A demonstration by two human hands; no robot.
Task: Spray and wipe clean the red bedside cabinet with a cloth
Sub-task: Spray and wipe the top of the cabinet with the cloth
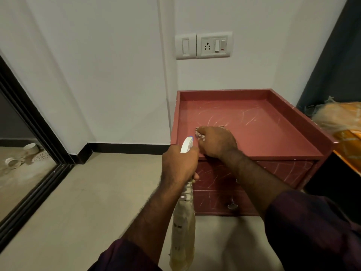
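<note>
Spray bottle (183,227) hangs gripped in left hand (178,165); right hand (216,142) fingers curl round cloth (199,133) on red cabinet (273,133) top.

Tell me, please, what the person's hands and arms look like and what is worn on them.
Both hands are bare: the left hand and right hand show no gloves, rings or watch. The forearms are uncovered and hairy. Higher up, the left sleeve and right sleeve are dark purple fabric.
</note>
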